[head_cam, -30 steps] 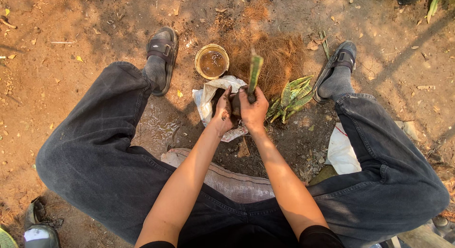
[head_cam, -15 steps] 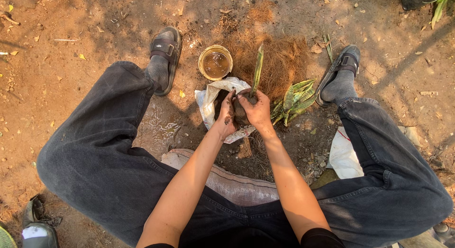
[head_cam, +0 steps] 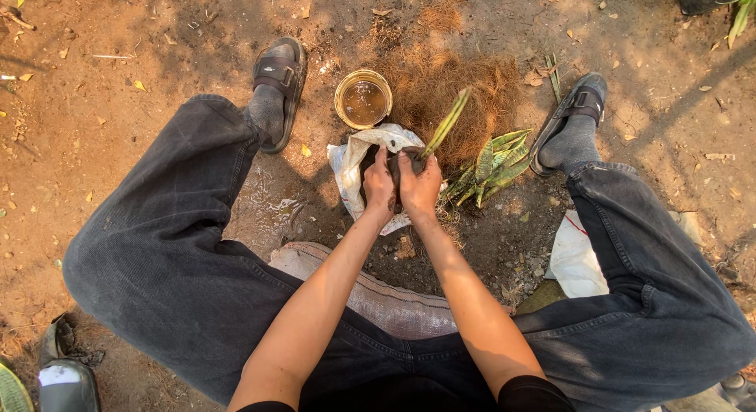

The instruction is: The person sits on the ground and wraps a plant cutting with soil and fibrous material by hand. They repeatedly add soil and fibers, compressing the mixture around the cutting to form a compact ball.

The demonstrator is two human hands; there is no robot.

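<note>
Cutting, one long striped green leaf, pokes up and away from between both hands, right over the white bag on the dirt. Left hand and right hand are pressed side by side, fingers curled in tight around a dark clump at the leaf's base; soil or a small pot, I cannot tell which. So both hands are clamped on that clump, thumbs nearly touching. Just beyond the knuckles sits a round bowl of brownish water, and beside it a heap of coir. More leaves lie in a bundle just right of the hands, near the right sandal.

Risks, as I judge them: the leaf leans hard to the right, so a tight squeeze could snap it at the base. If the clump crumbles, soil spills off the bag. A stray elbow or knuckle could tip that bowl, it's that near.
</note>
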